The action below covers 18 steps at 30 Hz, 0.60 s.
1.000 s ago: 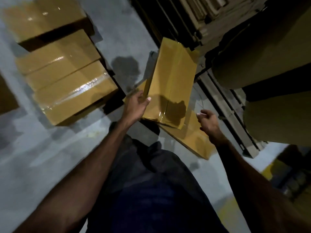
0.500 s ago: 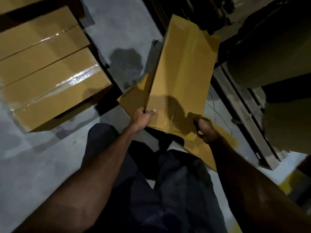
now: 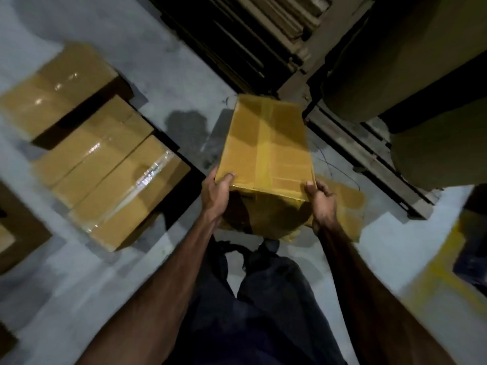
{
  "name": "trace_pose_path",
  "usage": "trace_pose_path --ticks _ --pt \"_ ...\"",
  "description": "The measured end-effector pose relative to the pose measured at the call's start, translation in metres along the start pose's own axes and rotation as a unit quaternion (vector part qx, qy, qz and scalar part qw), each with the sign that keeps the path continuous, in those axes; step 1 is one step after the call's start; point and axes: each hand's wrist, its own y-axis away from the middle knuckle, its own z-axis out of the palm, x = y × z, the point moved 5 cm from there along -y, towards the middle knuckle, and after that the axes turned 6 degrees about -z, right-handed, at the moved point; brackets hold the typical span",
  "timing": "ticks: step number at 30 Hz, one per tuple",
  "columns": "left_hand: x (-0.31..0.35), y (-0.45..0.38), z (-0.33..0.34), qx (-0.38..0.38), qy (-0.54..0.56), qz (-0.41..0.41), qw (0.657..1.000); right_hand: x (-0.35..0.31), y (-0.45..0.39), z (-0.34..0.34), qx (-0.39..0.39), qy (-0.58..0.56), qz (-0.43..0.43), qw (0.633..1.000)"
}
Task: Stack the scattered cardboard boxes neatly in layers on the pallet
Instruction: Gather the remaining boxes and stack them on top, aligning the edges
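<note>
Both hands gripped the box [image 3: 266, 146] at frame center: left hand [image 3: 217, 192] & right hand [image 3: 322, 200] curled round its near corners. Vs 0.5 s ago, box now level, w/ right hand fully on.

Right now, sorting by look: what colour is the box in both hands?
Yellowish-brown cardboard box with a clear tape strip along its top; head view.

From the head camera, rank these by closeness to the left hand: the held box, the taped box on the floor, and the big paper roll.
1. Held box: gripped by the left hand at its near-left corner.
2. Taped box: on the floor, to the left.
3. Paper roll: far upper right.
</note>
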Motion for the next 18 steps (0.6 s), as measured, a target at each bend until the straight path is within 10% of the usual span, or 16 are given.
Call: trace_pose_path --ticks 18 --pt "0.093 0.141 -0.031 -0.025 -0.229 0.124 0.965 0.025 0.188 -0.063 0.116 -0.227 -0.027 0.967"
